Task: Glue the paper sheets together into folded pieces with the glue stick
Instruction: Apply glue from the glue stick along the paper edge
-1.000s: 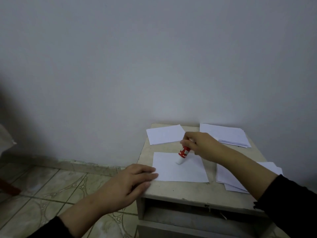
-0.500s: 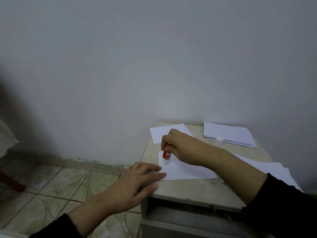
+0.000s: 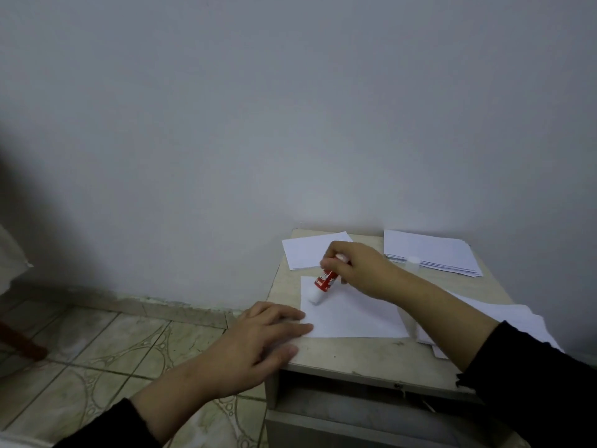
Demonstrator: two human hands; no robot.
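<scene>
Paper sheet (image 3: pixel 355 318) lies mid-counter (image 3: pixel 371 354), its near-left corner pressed by the flat fingers of the left hand (image 3: pixel 258 344). Farther back, the right hand (image 3: pixel 358 270) grips the tilted glue stick (image 3: pixel 323 284), its white tip on the sheet's far-left corner.

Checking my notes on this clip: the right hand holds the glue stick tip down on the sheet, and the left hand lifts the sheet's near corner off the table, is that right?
Not quite. The head view shows the left hand lying flat, its fingers pressing the near left corner of the sheet down on the table, not lifting it. The rest holds: the right hand grips the glue stick tip down on the sheet.
</scene>
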